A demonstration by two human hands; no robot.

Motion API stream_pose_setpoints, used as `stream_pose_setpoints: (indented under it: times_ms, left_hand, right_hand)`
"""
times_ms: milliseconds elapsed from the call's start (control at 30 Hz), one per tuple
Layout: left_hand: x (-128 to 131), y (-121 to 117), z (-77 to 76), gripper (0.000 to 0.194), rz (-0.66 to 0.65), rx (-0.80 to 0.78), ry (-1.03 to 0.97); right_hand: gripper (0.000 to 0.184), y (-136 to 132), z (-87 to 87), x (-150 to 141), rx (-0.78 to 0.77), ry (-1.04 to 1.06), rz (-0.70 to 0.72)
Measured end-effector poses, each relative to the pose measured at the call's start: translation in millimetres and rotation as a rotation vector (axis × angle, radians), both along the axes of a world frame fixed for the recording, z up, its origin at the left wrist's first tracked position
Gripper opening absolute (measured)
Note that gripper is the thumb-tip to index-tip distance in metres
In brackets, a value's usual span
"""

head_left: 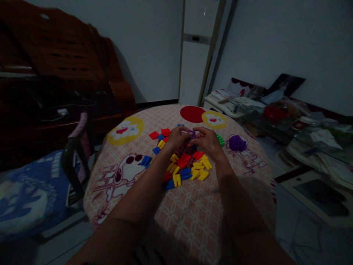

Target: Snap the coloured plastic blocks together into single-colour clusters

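Over the middle of the table, my left hand [178, 138] and my right hand [207, 140] meet fingertip to fingertip. Both are closed in a pinch on a small purple toy piece [193, 134]. Its exact shape is too small and dark to tell. Below and around them lie loose plastic building pieces: red pieces [184, 160], yellow pieces [199, 169] and blue pieces [185, 173]. Right of my right hand sits a green knobbly cluster [220, 140], partly hidden by the hand. Farther right rests a purple knobbly cluster [237, 143].
A patterned cloth covers the round table [190, 206]. At the left stands a chair [77, 158] with a blue cushion, before a wooden bench [63, 62]. A cluttered glass side table [275, 121] is on the right. A tall white cabinet-like unit [195, 62] stands behind.
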State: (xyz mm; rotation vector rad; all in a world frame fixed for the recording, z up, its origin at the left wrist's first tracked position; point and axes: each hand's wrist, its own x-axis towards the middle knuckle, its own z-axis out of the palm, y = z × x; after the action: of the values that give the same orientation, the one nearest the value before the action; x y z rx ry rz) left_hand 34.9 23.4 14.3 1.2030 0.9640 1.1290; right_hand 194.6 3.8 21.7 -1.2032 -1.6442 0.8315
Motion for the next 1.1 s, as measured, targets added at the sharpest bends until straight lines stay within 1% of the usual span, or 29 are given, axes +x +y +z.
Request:
stream_pose_setpoints:
  times_ms: [67,133,200,300,433,467,533,600,667,733,767,867,967,1100]
  left_hand:
    - [1,0,1.2,0.021,0.028,-0.017,-0.009]
    - [1,-1,2.7,0.020,0.025,-0.038,-0.009]
    - [0,-2,4.3,0.019,0.003,-0.058,0.004]
    - [-1,-4,6.3,0.019,-0.045,-0.055,0.028]
    - [-4,-5,9.6,0.019,-0.114,-0.023,0.031]
    - [-6,-4,10.8,0.018,-0.117,-0.015,0.031]
    - [-11,-3,13.6,0.018,-0.089,0.003,0.029]
    - [-18,0,16.5,0.020,-0.032,0.023,0.022]
    - [-24,2,18.6,0.021,0.011,0.036,0.017]
    - [-29,3,19.6,0.020,0.026,0.043,0.012]
    - [-30,3,19.7,0.020,0.024,0.044,0.010]
    - [-30,3,18.7,0.020,0.003,0.046,0.017]
    - [-31,5,17.6,0.020,-0.005,0.041,0.037]
    - [-41,8,20.1,0.017,0.041,0.060,0.025]
  right_hand:
    - [0.050,-1,0.2,0,0.059,-0.065,-0.002]
    - [0.042,-1,0.3,1,0.118,-0.118,-0.025]
    - [0.034,-1,1.1,4,0.159,-0.128,-0.029]
    - [0.025,-1,4.4,8,0.154,-0.060,-0.017]
    - [0.025,-5,16.3,21,0.110,0.011,-0.064]
    - [0.026,-7,20.7,28,0.102,0.013,-0.098]
    - [0.027,-12,29.6,51,0.091,-0.001,-0.208]
    - [0.028,-19,36.1,82,0.084,-0.046,-0.364]
    - [0.026,-25,37.7,117,0.070,-0.129,-0.533]
    - [0.023,-30,34.0,149,0.043,-0.252,-0.657]
    - [0.021,-32,30.7,162,0.025,-0.321,-0.683]
    - [0.016,-34,18.9,186,-0.039,-0.518,-0.679]
    - [0.016,-31,9.3,193,-0.110,-0.654,-0.693]
    - [0.018,-27,1.5,192,-0.194,-0.763,-0.683]
